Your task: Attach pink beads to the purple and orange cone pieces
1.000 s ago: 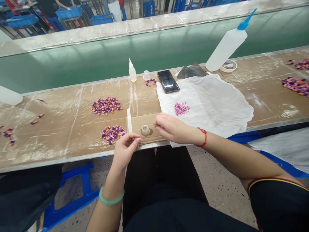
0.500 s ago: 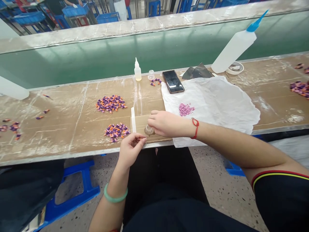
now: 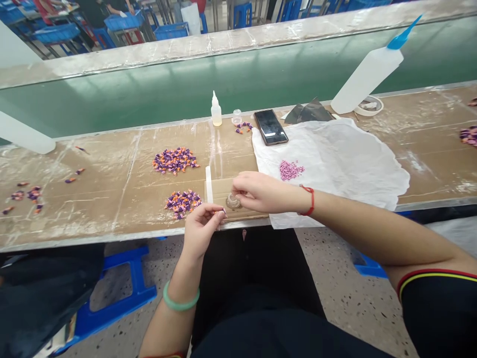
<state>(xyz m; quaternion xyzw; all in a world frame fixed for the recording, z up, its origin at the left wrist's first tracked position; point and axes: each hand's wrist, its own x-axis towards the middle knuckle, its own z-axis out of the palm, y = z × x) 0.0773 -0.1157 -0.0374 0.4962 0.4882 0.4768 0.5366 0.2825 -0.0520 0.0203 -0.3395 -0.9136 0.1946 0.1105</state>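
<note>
Left hand [image 3: 201, 231], fingers [image 3: 214, 213] pinched on tiny piece [image 3: 224, 211] pointing right, right hand [image 3: 261, 194], fingers [image 3: 240, 188] together on glass jar [image 3: 234, 202]

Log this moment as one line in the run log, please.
left hand: pinching tiny piece | right hand: touching small glass jar | jar on: cardboard sheet

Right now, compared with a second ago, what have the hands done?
The right hand has moved left from beside the small glass jar, and its fingertips now rest at the jar's top. The left hand keeps pinching a tiny piece. The jar and the cardboard sheet under it stayed where they were.
</note>
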